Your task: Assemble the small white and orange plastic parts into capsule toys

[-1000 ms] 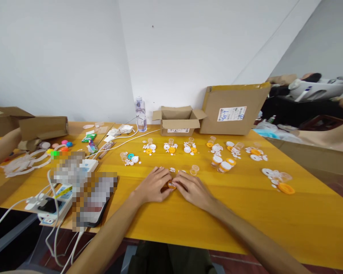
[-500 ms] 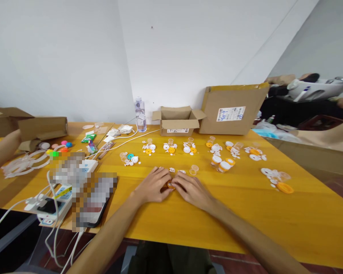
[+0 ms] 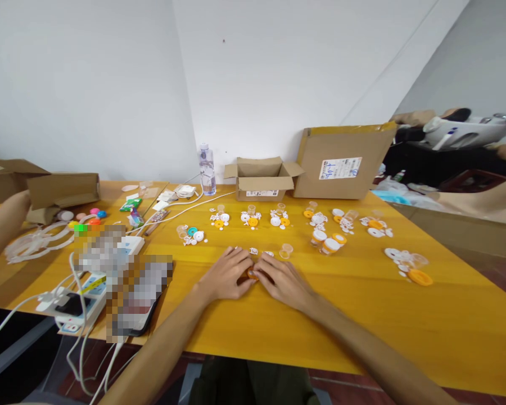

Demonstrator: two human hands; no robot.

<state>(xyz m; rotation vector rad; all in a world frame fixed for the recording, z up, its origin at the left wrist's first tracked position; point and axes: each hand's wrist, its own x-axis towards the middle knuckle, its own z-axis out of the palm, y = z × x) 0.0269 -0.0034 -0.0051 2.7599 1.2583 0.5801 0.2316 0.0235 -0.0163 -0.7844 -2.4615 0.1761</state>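
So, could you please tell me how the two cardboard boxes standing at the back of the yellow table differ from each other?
The small box has its top flaps spread open; the large box shows a flat, unbroken face that leans back. The small box sits low near the water bottle, while the large box rises taller and wider to its right. The large box's white label is bigger than the small box's. Both are brown cardboard on the table.

An orange cap is showing between the fingers on the glossy yellow counter; white and orange bits are lying at one o'clock, a teal disc at eleven, brown cardboard boxes at twelve.
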